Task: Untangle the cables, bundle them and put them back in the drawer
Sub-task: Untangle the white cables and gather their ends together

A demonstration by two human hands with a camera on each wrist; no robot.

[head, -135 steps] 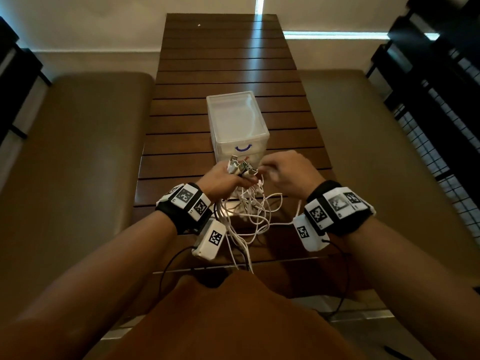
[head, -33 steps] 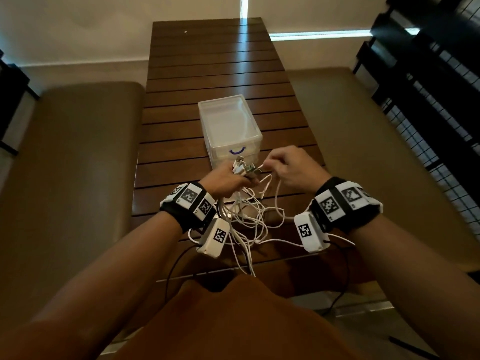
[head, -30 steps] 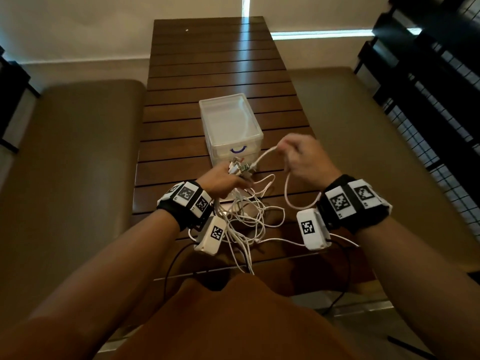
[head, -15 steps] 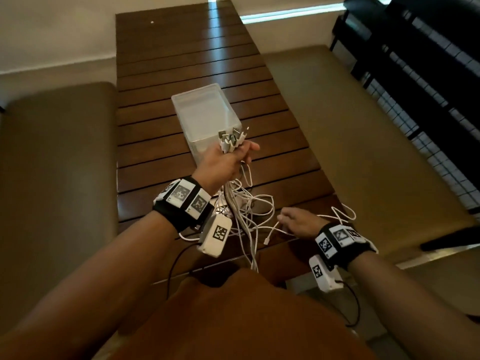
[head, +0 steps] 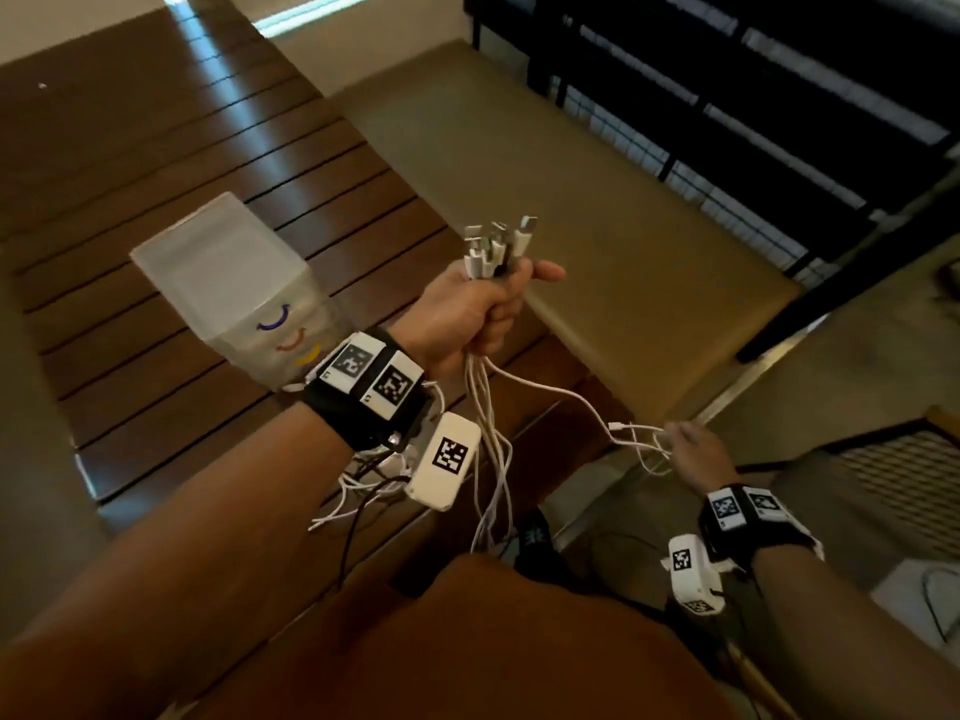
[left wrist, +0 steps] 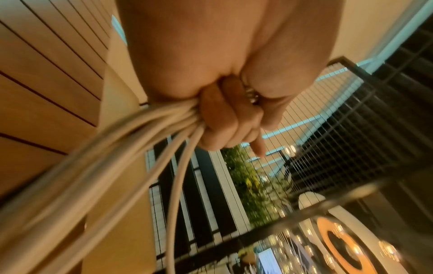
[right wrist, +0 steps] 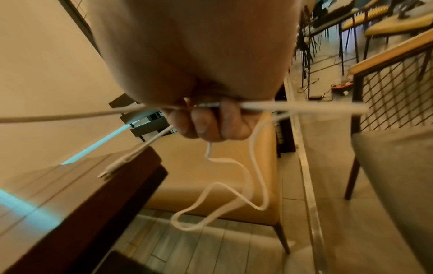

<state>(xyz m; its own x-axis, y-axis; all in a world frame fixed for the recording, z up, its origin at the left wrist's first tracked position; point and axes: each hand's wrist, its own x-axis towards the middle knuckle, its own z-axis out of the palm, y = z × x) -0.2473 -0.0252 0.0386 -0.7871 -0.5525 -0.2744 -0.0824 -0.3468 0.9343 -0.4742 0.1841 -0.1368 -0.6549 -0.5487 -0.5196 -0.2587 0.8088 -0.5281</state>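
Slatted table [head: 156,148], drawer unit [head: 228,283] upon it. Left hand [head: 467,314] fists cables [head: 488,433], raised beside table's edge; plugs [head: 498,241] point up, strands hang lengthwise down. Right hand [head: 696,454], low and well apart, pinches one strand. Risk: hard pulling could tighten knots or drag plugs free.

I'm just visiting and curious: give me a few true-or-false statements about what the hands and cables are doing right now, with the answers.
1. The left hand grips a bunch of white cables with the plugs sticking up. True.
2. The right hand is empty. False: it holds one cable's loose end low at the table's edge.
3. The cables lie in the drawer box. False: they hang from the left hand's grip.
4. The drawer box stands on the table. True.
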